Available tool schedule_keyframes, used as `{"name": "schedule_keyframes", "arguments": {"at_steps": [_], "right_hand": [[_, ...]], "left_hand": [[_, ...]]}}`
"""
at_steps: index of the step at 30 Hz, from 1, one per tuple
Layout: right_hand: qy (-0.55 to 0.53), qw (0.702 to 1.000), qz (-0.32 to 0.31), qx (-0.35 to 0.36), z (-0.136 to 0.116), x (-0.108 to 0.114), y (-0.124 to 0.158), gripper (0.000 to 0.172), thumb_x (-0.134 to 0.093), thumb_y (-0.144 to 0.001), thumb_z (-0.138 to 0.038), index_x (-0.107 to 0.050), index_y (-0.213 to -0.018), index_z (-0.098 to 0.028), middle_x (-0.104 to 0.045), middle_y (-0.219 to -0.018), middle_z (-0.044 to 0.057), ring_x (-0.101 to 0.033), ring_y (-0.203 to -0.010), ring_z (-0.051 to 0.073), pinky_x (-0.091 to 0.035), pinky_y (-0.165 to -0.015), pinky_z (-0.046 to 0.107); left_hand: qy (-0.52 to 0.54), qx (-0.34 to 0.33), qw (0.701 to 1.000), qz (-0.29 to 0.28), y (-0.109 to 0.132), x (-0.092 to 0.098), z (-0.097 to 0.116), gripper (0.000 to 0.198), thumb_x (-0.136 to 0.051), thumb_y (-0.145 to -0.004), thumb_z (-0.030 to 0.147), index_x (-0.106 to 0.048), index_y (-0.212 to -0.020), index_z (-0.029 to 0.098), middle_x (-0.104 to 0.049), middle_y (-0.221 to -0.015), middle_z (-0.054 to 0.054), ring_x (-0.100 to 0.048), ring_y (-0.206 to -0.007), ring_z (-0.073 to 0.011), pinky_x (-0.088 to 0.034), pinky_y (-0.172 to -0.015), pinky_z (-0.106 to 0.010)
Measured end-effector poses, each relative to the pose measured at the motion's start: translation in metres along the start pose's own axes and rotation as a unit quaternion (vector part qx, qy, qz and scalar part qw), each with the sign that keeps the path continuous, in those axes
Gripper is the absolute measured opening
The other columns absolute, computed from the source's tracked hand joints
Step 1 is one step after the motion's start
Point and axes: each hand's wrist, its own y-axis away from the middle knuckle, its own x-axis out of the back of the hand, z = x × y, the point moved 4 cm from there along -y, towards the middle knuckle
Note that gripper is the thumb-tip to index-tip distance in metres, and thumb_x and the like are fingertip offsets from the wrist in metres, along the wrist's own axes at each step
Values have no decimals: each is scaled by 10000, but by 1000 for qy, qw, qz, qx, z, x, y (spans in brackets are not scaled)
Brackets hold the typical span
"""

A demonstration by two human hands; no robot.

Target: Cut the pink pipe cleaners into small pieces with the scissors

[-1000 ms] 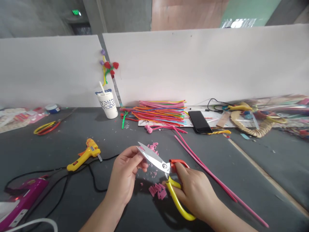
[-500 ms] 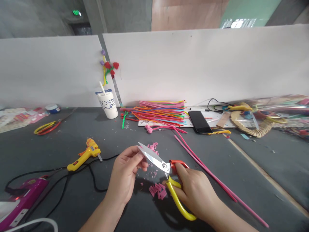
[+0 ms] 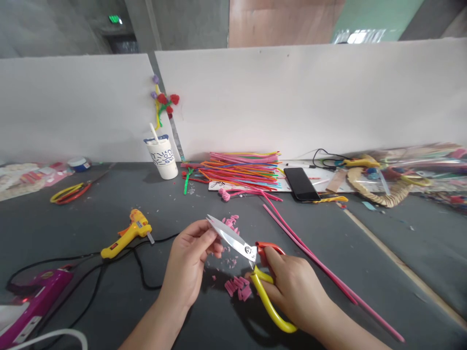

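Note:
My right hand grips scissors by their red and yellow handles, the blades pointing up and left, nearly closed. Near the blade tips, the thumb and fingers of my left hand are pinched together. A trace of pink shows by the tip, but what the pinch holds is mostly hidden by the blades. Below the scissors lies a small heap of cut pink pieces. Behind the blades is a second heap of pink bits, with fine pink scraps between the two.
Long pink pipe cleaners stretch along the right. At the back are a bundle of coloured pipe cleaners, a phone and a patterned cup. A yellow glue gun and a purple power strip with black cords lie left.

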Motion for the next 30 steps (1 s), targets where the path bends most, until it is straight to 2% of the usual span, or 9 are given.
{"name": "schedule_keyframes", "arguments": {"at_steps": [9, 12, 15, 19, 22, 25, 30], "right_hand": [[-27, 1000, -6, -16, 5, 1, -2, 270, -474, -776, -456, -423, -679, -210, -529, -518, -10, -457, -428, 143, -213, -442, 244], [-108, 993, -5, -56, 8, 0, -5, 286, -524, -736, -423, -372, -609, -217, -436, -467, -49, -365, -408, 107, -201, -429, 233], [-276, 953, 0, -124, 8, 2, -8, 280, -529, -722, -389, -362, -584, -210, -393, -481, -65, -347, -432, 85, -242, -416, 206], [-485, 855, -12, -184, 3, 6, -8, 173, -466, -749, -358, -465, -696, -193, -390, -468, -81, -359, -381, 68, -290, -378, 183], [-562, 798, -39, -213, -1, 7, -8, 174, -498, -711, -363, -481, -718, -190, -393, -432, -91, -347, -332, 58, -268, -323, 165], [-578, 785, -57, -214, -3, 8, -8, 122, -518, -676, -293, -458, -651, -190, -397, -399, -99, -340, -305, 44, -244, -299, 145], [-563, 798, -39, -209, -3, 11, -8, 81, -490, -656, -183, -427, -606, -193, -383, -403, -109, -345, -315, 35, -262, -305, 133]], "left_hand": [[-10, -4, 1000, -3, 0, 3, -1, 51, -612, -725, 195, -633, -732, 149, -568, -580, 21, -502, -503, -65, -409, -471, -158], [-3, 20, 1000, -21, 1, 0, -3, 66, -607, -734, 208, -616, -727, 143, -574, -602, 15, -499, -499, -61, -411, -473, -160], [8, 94, 992, -84, 4, -9, -13, 78, -604, -739, 212, -597, -714, 138, -576, -626, 9, -508, -502, -64, -417, -476, -168], [1, 201, 965, -170, 14, -21, -32, 98, -592, -747, 222, -580, -711, 132, -580, -618, -2, -518, -471, -70, -408, -464, -182], [-26, 236, 949, -207, 20, -27, -42, 122, -587, -747, 231, -575, -695, 122, -576, -595, -11, -525, -464, -77, -389, -449, -183], [-47, 248, 943, -218, 23, -29, -46, 117, -598, -734, 233, -577, -714, 120, -579, -590, -14, -535, -487, -88, -385, -459, -189], [-91, 213, 951, -204, 22, -31, -44, 144, -606, -721, 256, -573, -717, 115, -574, -542, -10, -529, -472, -99, -385, -469, -209]]}}
